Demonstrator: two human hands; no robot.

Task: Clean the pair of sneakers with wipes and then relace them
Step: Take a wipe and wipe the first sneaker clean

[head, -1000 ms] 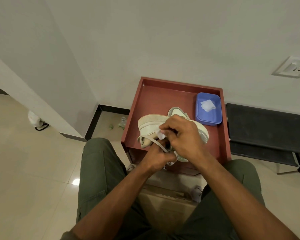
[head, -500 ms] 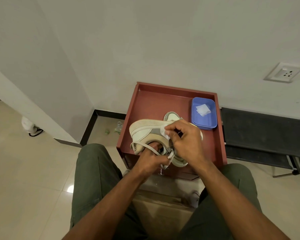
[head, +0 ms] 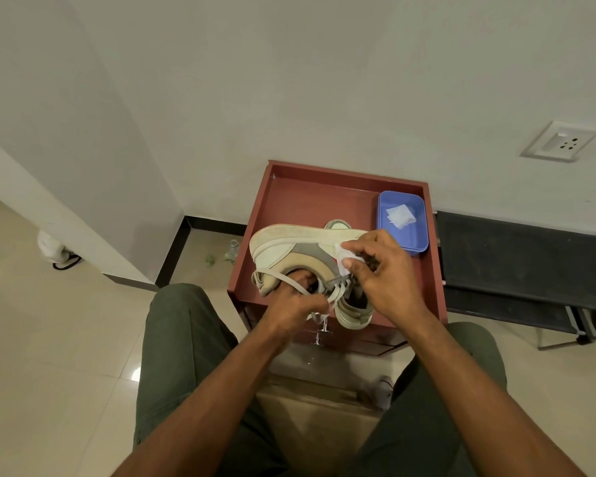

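Sneaker (head: 289, 251) on its side, lifted over red tray (head: 310, 197), sole away from person. Left hand (head: 289, 308) grips its collar, fingers inside the opening, loose lace (head: 289, 282) draped across the knuckles. Right hand (head: 375, 270) pinches wipe (head: 344, 258) against sneaker side, just beyond left-hand grip. Judgement: cleaning stage, mid-wipe; relacing not begun, laces partly threaded. Second sneaker (head: 353, 309) under right hand, untouched. Blue tub (head: 417, 235) with spare wipes (head: 399, 215) beyond right hand, near. Dangling lace may snag fingers.

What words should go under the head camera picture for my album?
Left hand steadies a beige suede sneaker while right hand rubs it with a white wipe.
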